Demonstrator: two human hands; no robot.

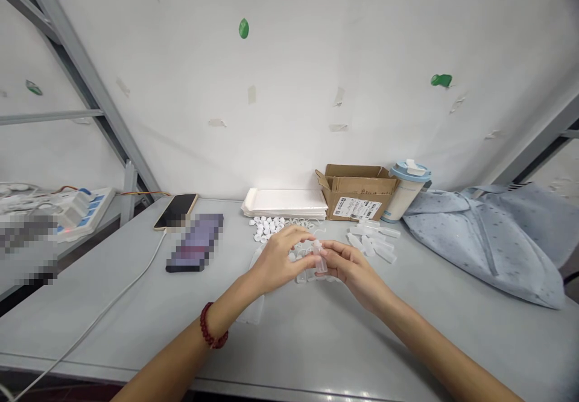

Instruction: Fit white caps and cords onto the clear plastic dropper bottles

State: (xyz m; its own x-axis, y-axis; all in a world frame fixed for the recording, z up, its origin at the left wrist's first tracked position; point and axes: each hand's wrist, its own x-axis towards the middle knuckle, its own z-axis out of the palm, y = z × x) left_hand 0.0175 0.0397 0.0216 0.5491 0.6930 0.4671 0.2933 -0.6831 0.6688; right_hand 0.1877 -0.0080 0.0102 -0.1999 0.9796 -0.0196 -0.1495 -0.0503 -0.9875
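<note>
Upright between my two hands is a small translucent plastic bottle. My right hand is closed round its body from the right. From the left, my left hand pinches at the bottle's neck, where a small whitish top piece shows; whether that is a cap or a nozzle I cannot tell. Behind the left hand lies a pile of small white caps, with thin clear rings beside it. More translucent bottles are scattered beyond my right hand. Several clear pieces lie partly hidden beneath my hands.
A stack of white envelopes, an open cardboard box and a lidded cup line the wall. A grey-blue patterned bag covers the right side. Two phones, one black-screened and one lit, lie left, with a white cable.
</note>
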